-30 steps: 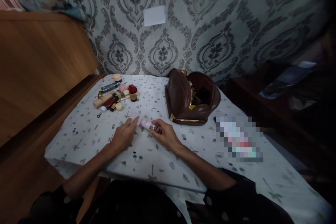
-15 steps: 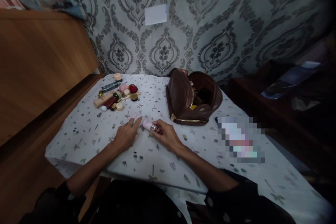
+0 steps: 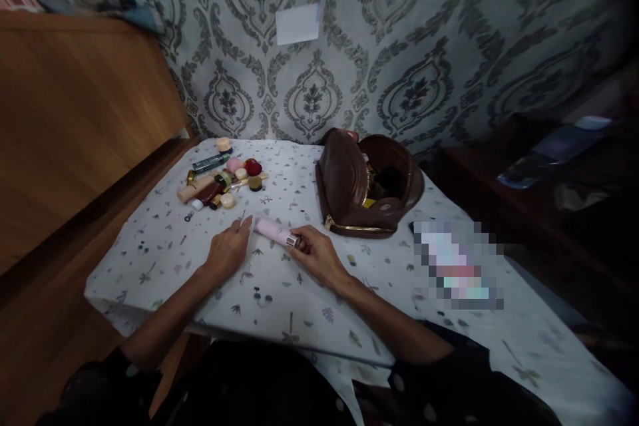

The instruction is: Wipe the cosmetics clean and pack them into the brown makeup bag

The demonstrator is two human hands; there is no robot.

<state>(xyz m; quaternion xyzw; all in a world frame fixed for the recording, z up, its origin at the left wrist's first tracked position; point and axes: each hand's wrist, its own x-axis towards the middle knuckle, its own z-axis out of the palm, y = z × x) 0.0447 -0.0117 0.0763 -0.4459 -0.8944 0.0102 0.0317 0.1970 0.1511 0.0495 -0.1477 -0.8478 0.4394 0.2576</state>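
Note:
A pale pink squeeze tube (image 3: 272,230) with a silver cap band lies slantwise between my hands, just above or on the patterned tablecloth. My right hand (image 3: 317,256) is closed round its capped end, the fingers hiding the tip of the cap. At the tube's flat far end is my left hand (image 3: 229,249), its fingertips pinched together there; part of that end is blurred and hidden. Beyond my left hand lies a group of cosmetics, among them a brown tube (image 3: 208,196), a pink sponge (image 3: 234,164) and a small round jar (image 3: 227,200).
An open brown leather bag (image 3: 344,180) with a gold zip stands behind my right hand, things showing inside it. A pixelated object (image 3: 456,266) lies to the right. A wooden cabinet (image 3: 90,93) borders the left side, and the patterned wall (image 3: 312,96) rises behind.
My left hand has slid left along the tube to its flat end, uncovering more of the pink body. My right hand keeps hold of the capped end in nearly the same place.

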